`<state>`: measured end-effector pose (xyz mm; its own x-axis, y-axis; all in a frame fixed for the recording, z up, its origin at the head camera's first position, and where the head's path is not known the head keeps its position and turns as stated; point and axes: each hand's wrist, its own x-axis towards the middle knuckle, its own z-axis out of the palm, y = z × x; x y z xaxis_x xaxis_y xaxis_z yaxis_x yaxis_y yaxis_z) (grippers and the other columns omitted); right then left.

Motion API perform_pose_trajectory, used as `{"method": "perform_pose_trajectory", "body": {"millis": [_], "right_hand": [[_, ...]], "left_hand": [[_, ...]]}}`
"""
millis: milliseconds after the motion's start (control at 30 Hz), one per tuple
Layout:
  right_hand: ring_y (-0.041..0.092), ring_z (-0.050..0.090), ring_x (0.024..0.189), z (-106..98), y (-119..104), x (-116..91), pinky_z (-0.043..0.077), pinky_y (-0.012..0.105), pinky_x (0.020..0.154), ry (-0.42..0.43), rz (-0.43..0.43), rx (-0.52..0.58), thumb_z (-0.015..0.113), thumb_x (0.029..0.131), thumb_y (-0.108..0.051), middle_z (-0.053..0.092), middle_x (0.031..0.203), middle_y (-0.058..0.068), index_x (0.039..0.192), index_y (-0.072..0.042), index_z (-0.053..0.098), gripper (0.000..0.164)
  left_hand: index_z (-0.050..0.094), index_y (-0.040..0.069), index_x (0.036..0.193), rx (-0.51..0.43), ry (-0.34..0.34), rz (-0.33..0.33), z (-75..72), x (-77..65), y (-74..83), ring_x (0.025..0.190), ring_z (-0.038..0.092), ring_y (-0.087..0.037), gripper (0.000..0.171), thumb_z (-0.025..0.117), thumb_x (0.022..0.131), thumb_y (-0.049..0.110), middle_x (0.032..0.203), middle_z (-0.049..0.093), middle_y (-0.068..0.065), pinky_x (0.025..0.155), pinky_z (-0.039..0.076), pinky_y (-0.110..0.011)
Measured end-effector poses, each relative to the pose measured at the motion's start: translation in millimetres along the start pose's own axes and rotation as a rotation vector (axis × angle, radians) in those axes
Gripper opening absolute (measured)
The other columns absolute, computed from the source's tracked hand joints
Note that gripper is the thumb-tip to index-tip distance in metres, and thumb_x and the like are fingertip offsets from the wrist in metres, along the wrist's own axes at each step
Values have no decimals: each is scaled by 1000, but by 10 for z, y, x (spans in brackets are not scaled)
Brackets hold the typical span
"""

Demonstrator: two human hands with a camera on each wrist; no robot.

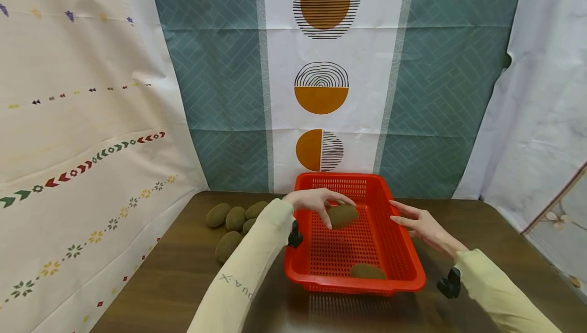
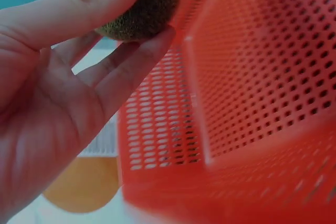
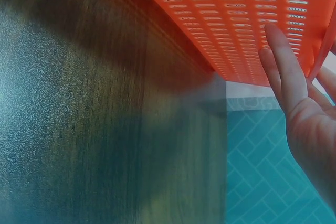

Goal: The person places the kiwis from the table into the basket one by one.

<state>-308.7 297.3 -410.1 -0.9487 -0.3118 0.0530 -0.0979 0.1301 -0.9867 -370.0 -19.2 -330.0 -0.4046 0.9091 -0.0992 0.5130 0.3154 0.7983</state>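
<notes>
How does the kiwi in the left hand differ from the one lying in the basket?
The held kiwi is gripped by the left hand, while the lying kiwi sits loose in the basket. The held kiwi is raised off the basket's floor; the lying kiwi is down beside the near wall. Both look brown and oval.

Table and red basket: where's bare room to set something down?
The wooden table has room front left, between patterned cloth and left sleeve, and back right, beyond the right hand. Inside the red basket, visible floor is bare behind the front kiwi. Crowded: back left, the kiwi cluster; above the basket, the left hand with its held kiwi.
</notes>
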Motion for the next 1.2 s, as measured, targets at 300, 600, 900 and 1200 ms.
{"method": "perform_pose_trajectory", "body": {"millis": [300,600,900,1200], "right_hand": [[34,56,100,-6,30,-12,46,50,73,20,10,-8,56,91,-16,34,135,25,142,-5,28,60],[35,56,99,-12,33,2,47,50,72,14,6,-4,57,90,-16,32,136,26,142,-5,28,60],[35,55,101,-6,1,11,46,50,72,3,0,-4,57,90,-16,28,137,28,142,-3,26,62],[36,55,101,3,-12,14,47,50,72,-2,-2,-9,56,91,-16,31,136,27,142,-3,28,59]], "left_hand": [[53,13,129,81,-78,-70,250,295,-57,104,43,-7,66,73,69,-4,121,50,10,83,40,-24],[55,18,127,123,-124,-125,438,496,-97,105,43,-7,65,74,69,-3,122,49,8,82,40,-24],[54,15,127,110,-160,-141,596,623,-158,102,45,-8,65,72,69,-7,119,52,6,80,41,-22],[54,15,127,110,-208,-181,678,676,-197,97,48,-10,66,72,68,-9,119,52,6,75,44,-22]]}}
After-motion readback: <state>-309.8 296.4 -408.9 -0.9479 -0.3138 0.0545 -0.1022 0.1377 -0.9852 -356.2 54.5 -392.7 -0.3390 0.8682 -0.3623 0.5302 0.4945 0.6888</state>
